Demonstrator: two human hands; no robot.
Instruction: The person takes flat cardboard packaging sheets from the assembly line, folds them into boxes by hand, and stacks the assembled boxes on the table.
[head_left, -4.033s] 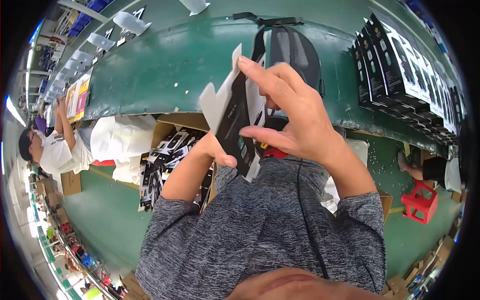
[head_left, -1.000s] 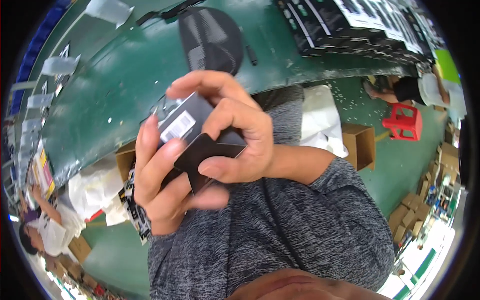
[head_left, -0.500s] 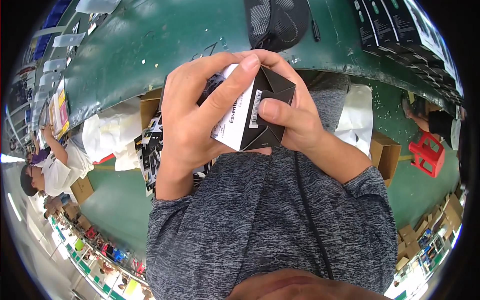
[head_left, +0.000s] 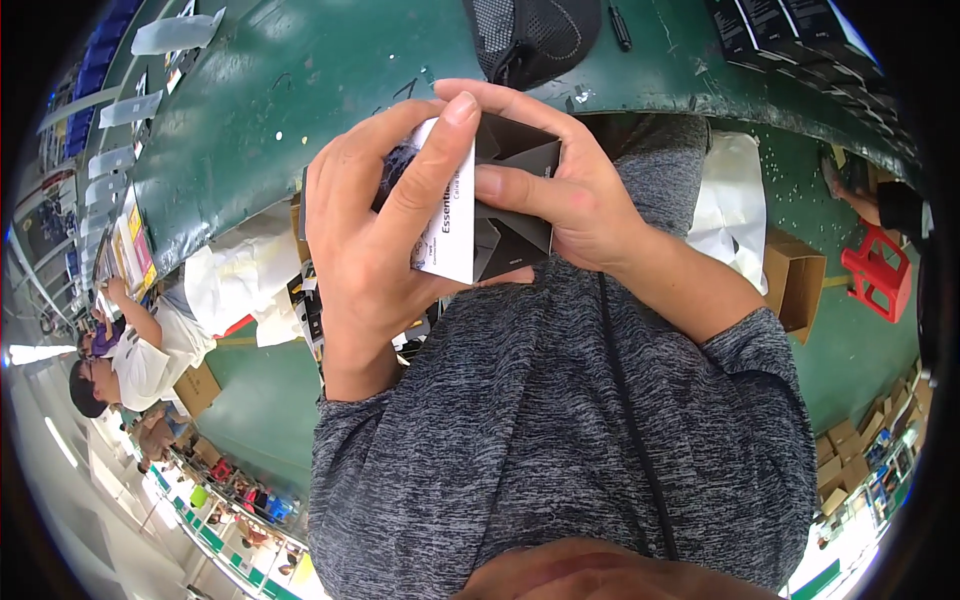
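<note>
A small carton with a white printed face and black end flaps is held up in front of my chest, over the table's near edge. My left hand wraps round its left side, with the index finger lying along the white face. At the right, my right hand grips the carton, its fingers behind and its thumb on the black folded end. Creased, triangular flaps show above and below that thumb. What lies inside the carton is hidden.
A black mesh pouch and a small dark screwdriver lie on the green table. Stacked black boxes stand at far right. A cardboard box and red stool are right of me; a person in white is at left.
My right thumb has shifted left across the carton's end, and the barcode label seen before is no longer visible. The flaps there look more sunken. Both hands and carton sit slightly further left in view.
</note>
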